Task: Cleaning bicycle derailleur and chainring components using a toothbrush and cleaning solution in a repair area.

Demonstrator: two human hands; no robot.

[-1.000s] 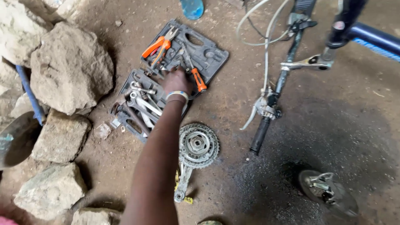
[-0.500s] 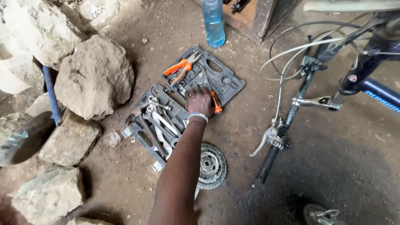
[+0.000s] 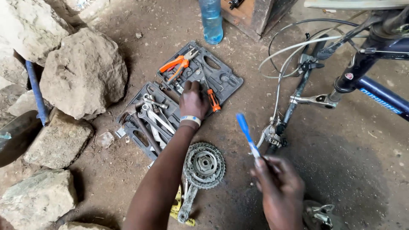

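Left hand: I saw my left hand [image 3: 194, 101] lying palm down in the open tool case [image 3: 228, 81], fingers curled over the tools there; whether it gripped one I could not tell, since the hand covered whatever lay beneath.
Right hand: my right hand [image 3: 279, 189] was closed round the lower end of a thin blue-handled tool [image 3: 247, 134], which stood tilted up and away from it; the tool's working end was buried in the fist.
Hidden: the screwdriver with the orange handle [image 3: 214, 101] showed only just right of the left hand, its tip out of sight. The orange pliers [image 3: 177, 67] lay clear beyond the fingertips.
Cut off: the pedal [image 3: 319, 215] ran off the bottom edge beside the right hand; the bicycle frame [image 3: 375, 91] ran off the right edge.
Change: half a second before, the right hand and the blue tool were out of view; the left hand had shifted little.
Room: bare dirt lay open between the two hands and right of the right hand. The chainring and crank [image 3: 203, 165] sat just beside my left forearm; rocks [image 3: 83, 72] crowded the far left; a plastic bottle [image 3: 211, 21] stood well beyond the case.
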